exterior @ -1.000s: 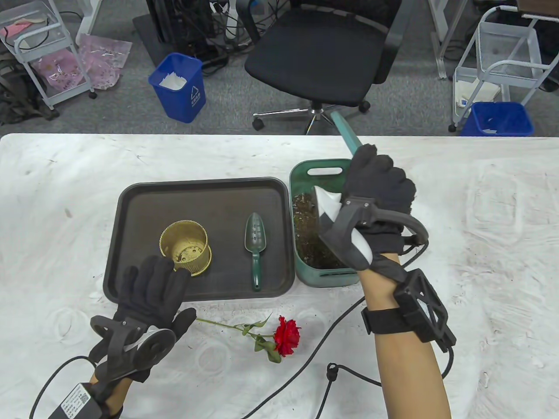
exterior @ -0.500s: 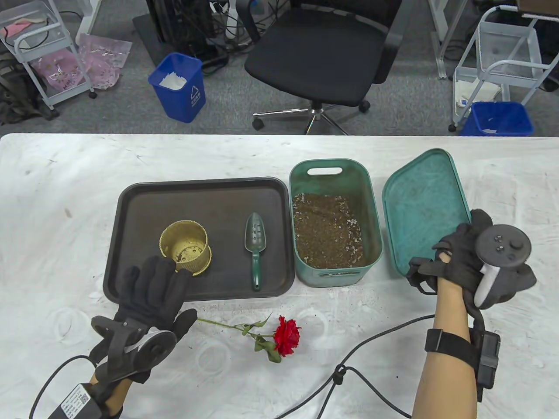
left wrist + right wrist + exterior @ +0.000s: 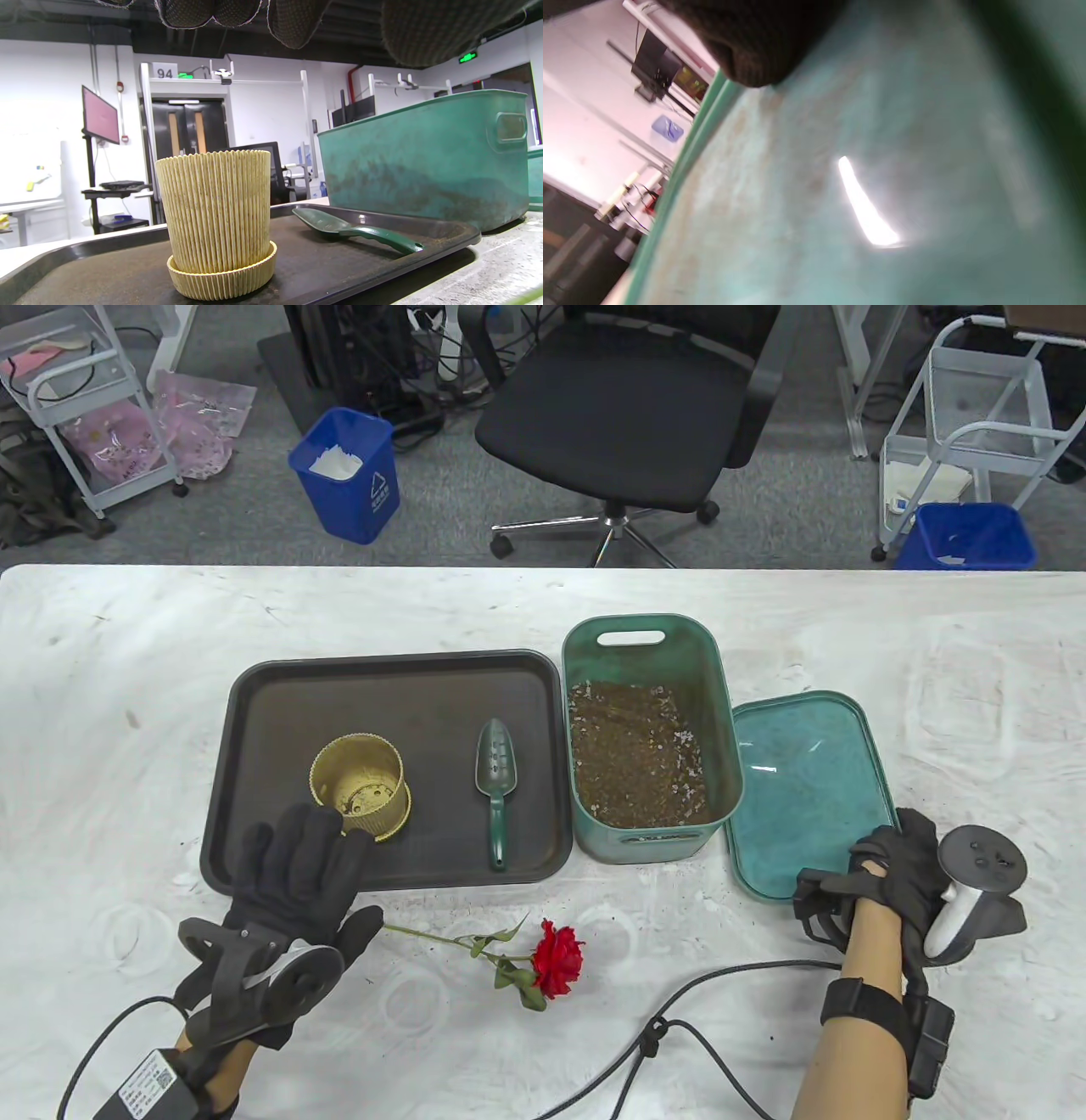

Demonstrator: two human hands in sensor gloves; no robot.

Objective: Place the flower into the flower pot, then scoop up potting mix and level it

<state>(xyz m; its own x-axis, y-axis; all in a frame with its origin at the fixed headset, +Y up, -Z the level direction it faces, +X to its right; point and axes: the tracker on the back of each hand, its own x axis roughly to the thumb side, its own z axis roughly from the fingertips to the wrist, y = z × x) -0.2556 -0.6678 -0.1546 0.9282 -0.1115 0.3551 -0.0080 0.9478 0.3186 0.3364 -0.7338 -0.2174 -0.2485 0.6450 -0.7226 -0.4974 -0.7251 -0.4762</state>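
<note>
1. Lid (image 3: 802,789): tilted half a second ago, now flat on the table (image 3: 509,611), touching the green soil bin (image 3: 649,632); right hand (image 3: 899,865) grips its near right corner.
2. Left hand (image 3: 293,869): unmoved, fingers straight, resting on the black tray (image 3: 390,666) edge beside the ribbed yellow flower pot (image 3: 361,785).
3. Trowel (image 3: 496,789): on the tray.
4. Red rose (image 3: 556,959): on the table, near the tray.
5. Potting mix (image 3: 636,755): uncovered in the bin.

Pot (image 3: 360,786) and scoop (image 3: 496,789) on tray (image 3: 254,704); bin (image 3: 649,738) right; lid (image 3: 806,789) beyond; flower (image 3: 556,959) before tray.
</note>
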